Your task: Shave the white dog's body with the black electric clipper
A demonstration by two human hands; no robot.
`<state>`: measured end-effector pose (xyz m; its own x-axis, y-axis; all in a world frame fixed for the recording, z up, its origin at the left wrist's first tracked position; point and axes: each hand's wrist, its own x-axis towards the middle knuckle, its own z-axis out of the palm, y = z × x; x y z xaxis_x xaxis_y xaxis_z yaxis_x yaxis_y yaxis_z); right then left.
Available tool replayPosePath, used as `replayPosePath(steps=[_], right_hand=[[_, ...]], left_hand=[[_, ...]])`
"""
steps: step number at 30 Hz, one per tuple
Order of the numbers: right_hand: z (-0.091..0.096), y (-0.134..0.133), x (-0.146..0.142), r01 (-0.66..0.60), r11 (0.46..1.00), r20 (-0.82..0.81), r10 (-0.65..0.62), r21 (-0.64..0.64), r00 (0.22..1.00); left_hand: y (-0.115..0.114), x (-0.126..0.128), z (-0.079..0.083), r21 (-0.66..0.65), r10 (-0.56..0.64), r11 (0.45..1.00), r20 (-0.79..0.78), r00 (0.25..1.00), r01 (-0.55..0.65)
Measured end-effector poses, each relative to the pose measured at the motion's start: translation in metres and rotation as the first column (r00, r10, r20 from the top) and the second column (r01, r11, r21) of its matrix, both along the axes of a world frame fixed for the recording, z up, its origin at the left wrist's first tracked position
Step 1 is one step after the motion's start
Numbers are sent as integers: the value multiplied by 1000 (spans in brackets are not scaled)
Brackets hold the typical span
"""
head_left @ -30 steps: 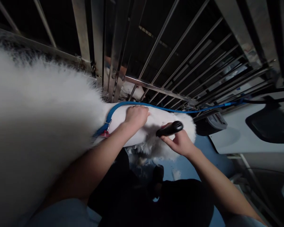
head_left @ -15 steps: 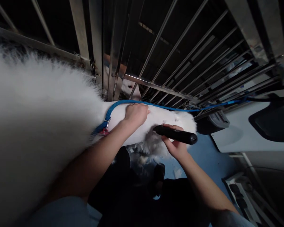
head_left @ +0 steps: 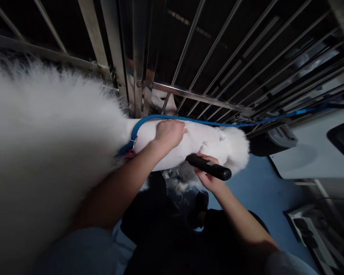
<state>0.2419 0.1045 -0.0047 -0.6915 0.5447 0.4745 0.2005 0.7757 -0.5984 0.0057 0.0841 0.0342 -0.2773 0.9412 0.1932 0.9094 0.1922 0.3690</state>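
Note:
A white dog (head_left: 208,131) with a closely shorn back stands lengthwise before me; longer fur remains at its far end and very fluffy fur (head_left: 54,126) fills the left side. My left hand (head_left: 170,133) lies on the shorn back, its fingers curled closed against the skin, the fingertips partly hidden. In my right hand (head_left: 209,179) is a black hair clipper (head_left: 218,170), its head touching the dog's flank near the longer fur. A blue rope leash (head_left: 137,126) with a metal fitting loops around the dog beside my left wrist.
Metal cage bars (head_left: 200,97) run along the far side, with another white animal (head_left: 160,100) behind them. The leash stretches right toward the cage. Cut fur (head_left: 183,185) lies below, over the blue floor (head_left: 252,191). A black bin (head_left: 260,147) stands at right.
The view has shifted, so the scene sits farther right. The clipper has moved left relative to the dog's body and lies lower on the flank. My left hand stays on the back.

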Motion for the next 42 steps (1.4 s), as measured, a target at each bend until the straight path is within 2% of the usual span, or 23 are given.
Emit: replayPosePath(steps=[5, 8, 14, 20, 24, 27, 32, 35, 38, 42], right_hand=[[-3, -8, 7, 20, 996, -35, -23, -82, 999], [-2, -9, 3, 29, 997, -87, -35, -77, 996], [-15, -16, 12, 37, 999, 31, -36, -35, 999], [-11, -22, 7, 43, 995, -81, -50, -84, 995], [-22, -21, 4, 30, 999, -6, -30, -38, 1000], [-26, -26, 10, 50, 996, 25, -49, -71, 998], [-22, -31, 0, 111, 990, -99, -119, -82, 988], [-33, -30, -5, 149, 988, -28, -150, -48, 988], [-47, -36, 5, 124, 992, 37, -124, 5, 992], [-51, -43, 13, 108, 994, -19, -109, -34, 994]], left_hand=[[0, 0, -1, -7, -17, 1000, -8, 1000, 17], [2, -1, 0, -23, -2, 1000, -5, 1000, 2], [4, -1, -2, -15, -20, 1000, 6, 1000, 20], [5, -2, -5, -7, 2, 1000, 24, 1000, -2], [6, -3, -5, -10, -11, 1000, 19, 1000, 11], [6, -3, -6, -12, -27, 1000, 18, 999, 27], [8, -4, -6, -12, -27, 1000, 15, 1000, 27], [7, -5, -5, -22, -36, 999, 14, 999, 36], [6, -6, -5, -28, -51, 998, 25, 998, 52], [5, -7, -4, -35, -49, 998, 44, 998, 50]])
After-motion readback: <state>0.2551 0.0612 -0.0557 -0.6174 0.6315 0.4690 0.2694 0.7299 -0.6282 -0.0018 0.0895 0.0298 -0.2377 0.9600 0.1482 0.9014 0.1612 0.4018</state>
